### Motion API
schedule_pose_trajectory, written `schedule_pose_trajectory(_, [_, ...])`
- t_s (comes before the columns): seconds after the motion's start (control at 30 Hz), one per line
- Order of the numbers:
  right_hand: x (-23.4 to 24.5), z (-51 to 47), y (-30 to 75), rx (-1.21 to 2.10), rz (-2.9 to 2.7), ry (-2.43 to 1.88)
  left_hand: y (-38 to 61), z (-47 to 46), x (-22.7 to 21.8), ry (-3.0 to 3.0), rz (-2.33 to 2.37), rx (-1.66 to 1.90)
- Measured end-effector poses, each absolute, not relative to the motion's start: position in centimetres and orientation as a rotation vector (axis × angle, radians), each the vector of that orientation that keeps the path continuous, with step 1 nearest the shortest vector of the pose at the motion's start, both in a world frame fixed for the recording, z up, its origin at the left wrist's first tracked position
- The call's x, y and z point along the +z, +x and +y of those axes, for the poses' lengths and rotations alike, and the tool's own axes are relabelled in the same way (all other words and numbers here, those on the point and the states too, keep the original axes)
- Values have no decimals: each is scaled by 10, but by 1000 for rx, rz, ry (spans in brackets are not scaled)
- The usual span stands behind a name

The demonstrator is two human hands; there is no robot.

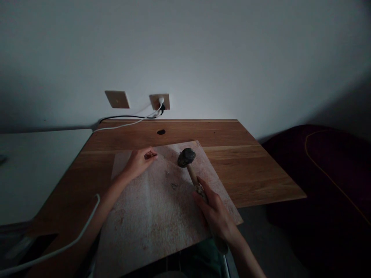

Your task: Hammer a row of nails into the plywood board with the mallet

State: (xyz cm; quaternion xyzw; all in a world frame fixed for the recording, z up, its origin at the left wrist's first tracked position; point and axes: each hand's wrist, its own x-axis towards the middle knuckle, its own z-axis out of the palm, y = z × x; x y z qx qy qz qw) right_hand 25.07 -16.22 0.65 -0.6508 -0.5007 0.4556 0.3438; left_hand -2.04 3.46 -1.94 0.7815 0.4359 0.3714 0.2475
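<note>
My right hand (216,210) is wrapped round the wooden handle of a hammer (188,162), whose dark head hovers over the far part of a pinkish board (156,208) lying on the wooden desk (255,170). My left hand (140,160) rests on the board's far left part, fingertips pinched together on something small I cannot make out. Small pale bits (171,179) lie scattered on the board between my hands.
A white cable (72,239) crosses my left forearm at the desk's near left. Wall sockets (159,101) with plugged cables sit behind the desk. A white surface (34,166) lies to the left and a dark bag or cushion (327,181) to the right.
</note>
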Motion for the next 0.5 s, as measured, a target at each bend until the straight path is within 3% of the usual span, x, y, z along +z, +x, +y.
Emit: schedule_pose_trajectory(0.5, [9, -162, 250, 1232, -1347, -1662, -22, 31, -20, 2181, 1157, 1050])
